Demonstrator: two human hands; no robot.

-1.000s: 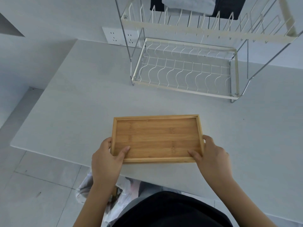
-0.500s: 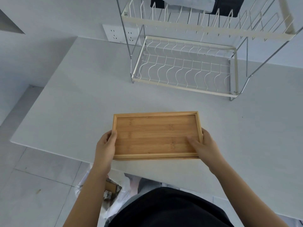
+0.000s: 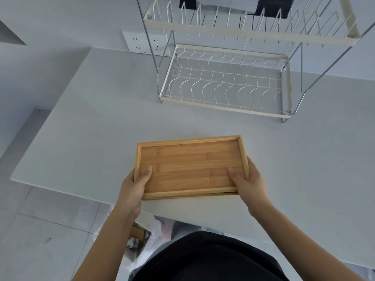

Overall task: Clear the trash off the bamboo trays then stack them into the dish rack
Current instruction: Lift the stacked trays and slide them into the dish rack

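A bare bamboo tray point(image 3: 190, 163) lies near the front edge of the white table point(image 3: 91, 128), with the rim of a second tray showing just beneath it. My left hand point(image 3: 135, 186) grips the left short side, thumb inside the tray. My right hand point(image 3: 248, 182) grips the right short side, thumb on the tray floor. No trash lies on the top tray. The white wire dish rack point(image 3: 223, 82) stands at the back of the table, its lower tier holding nothing; its upper tier point(image 3: 243, 35) crosses the top of the view.
A white plastic bag with trash point(image 3: 140, 240) sits on the tiled floor below the table's front edge, beside my body. A wall socket point(image 3: 138, 42) is behind the rack's left leg. Dark and grey cloth point(image 3: 233, 5) hangs behind the upper tier.
The left thumb came off the tray, then returned inside it. Both hands now hold the tray's short sides farther forward, and the tray sits slightly nearer the rack.
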